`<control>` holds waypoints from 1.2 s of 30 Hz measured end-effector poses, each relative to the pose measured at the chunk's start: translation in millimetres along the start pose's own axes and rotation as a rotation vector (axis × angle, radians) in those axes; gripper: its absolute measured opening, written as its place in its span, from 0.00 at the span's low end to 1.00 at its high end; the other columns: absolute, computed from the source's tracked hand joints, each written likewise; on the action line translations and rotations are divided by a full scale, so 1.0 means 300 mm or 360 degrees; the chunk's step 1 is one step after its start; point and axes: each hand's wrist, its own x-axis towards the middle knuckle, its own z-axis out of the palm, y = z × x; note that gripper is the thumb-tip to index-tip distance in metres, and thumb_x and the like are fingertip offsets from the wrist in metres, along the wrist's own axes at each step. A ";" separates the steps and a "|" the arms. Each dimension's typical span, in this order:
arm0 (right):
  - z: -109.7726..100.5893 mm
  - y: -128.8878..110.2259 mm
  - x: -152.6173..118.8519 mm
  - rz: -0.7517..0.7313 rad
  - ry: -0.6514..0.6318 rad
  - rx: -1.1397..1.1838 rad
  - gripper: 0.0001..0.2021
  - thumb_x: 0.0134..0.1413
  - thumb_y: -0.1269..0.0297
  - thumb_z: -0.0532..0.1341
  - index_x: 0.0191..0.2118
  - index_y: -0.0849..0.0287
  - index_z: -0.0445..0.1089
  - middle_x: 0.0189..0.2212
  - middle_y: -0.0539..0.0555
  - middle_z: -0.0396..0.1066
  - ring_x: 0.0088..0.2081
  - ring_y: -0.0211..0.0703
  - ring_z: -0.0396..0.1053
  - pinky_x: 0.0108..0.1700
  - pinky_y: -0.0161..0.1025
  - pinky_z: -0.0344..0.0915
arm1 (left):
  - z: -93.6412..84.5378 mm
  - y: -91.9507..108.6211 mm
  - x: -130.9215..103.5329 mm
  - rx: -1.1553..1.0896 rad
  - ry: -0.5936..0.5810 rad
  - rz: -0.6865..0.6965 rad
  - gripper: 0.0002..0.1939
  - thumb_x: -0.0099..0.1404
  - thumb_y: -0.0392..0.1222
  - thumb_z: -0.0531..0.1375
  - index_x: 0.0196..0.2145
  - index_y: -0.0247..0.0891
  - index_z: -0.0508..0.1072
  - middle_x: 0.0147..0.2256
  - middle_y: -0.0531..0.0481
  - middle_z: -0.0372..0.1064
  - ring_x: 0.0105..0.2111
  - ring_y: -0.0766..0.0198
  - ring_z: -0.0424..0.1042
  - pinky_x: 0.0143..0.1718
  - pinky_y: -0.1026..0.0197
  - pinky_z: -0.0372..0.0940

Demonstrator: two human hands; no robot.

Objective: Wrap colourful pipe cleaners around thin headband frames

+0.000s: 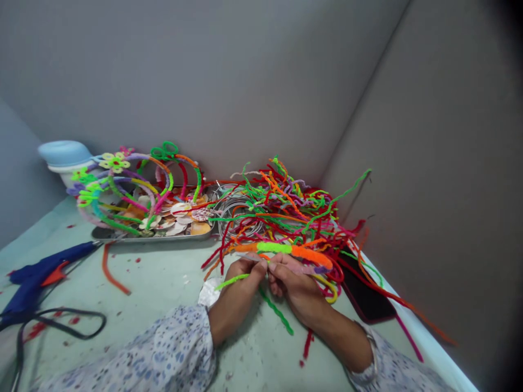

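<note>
Close together above the table, my left hand [241,286] and my right hand [298,286] are closed in pinches, fingertips nearly touching. Between them is a headband wrapped in fuzzy pipe cleaner, its orange and lime arc [274,248] curving just beyond my fingers. Its lilac and purple stretch runs along my right hand. A thin pale strip [247,256] shows above my left fingers. A lime pipe cleaner [232,281] sticks out left of my left hand, and a darker green pipe cleaner [278,313] hangs below. The exact grip points are hidden by my fingers.
A heap of loose pipe cleaners [286,201] lies beyond my hands, beside coiled wire [239,215]. Finished headbands with flowers [114,162] stand on a metal tray [163,244] of round discs. A blue glue gun [53,261] lies left, a dark phone [370,296] right. Walls enclose the table.
</note>
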 end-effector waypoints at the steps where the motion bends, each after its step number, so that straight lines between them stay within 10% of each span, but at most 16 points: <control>1: 0.000 -0.001 -0.001 0.0043 -0.0005 -0.0010 0.13 0.50 0.59 0.56 0.21 0.60 0.63 0.15 0.47 0.61 0.18 0.32 0.57 0.22 0.31 0.55 | 0.001 0.001 0.000 -0.0008 -0.0048 0.0002 0.14 0.61 0.41 0.54 0.19 0.36 0.66 0.18 0.55 0.63 0.21 0.68 0.62 0.27 0.65 0.58; 36: -0.004 0.016 -0.020 -0.0219 0.0128 -0.0266 0.05 0.53 0.63 0.56 0.30 0.58 0.63 0.18 0.45 0.62 0.21 0.35 0.59 0.23 0.32 0.56 | -0.002 0.016 -0.008 0.0127 -0.0027 -0.0026 0.14 0.60 0.44 0.53 0.19 0.38 0.62 0.20 0.55 0.56 0.22 0.67 0.58 0.24 0.65 0.57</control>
